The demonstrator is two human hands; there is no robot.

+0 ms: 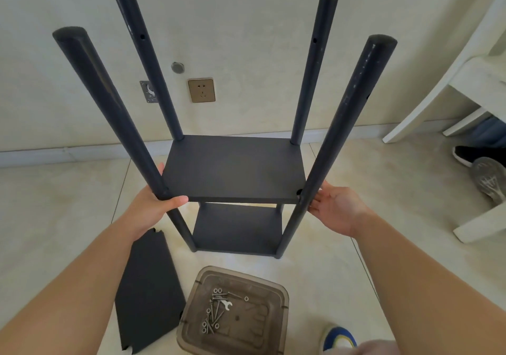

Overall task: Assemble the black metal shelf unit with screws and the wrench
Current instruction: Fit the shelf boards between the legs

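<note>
Head view: shelf unit [235, 173] stands on the floor [54, 204]; left hand [153, 201] grips its near-left post, right hand [336, 209] lies flat against the right. Unfastened, the middle panel may slip; screws [213, 313] and wrench [226, 304] wait in the tray [276, 335].

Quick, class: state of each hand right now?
Left hand: grips the near-left post at the middle shelf.
Right hand: open, fingers touching the near-right post.
</note>
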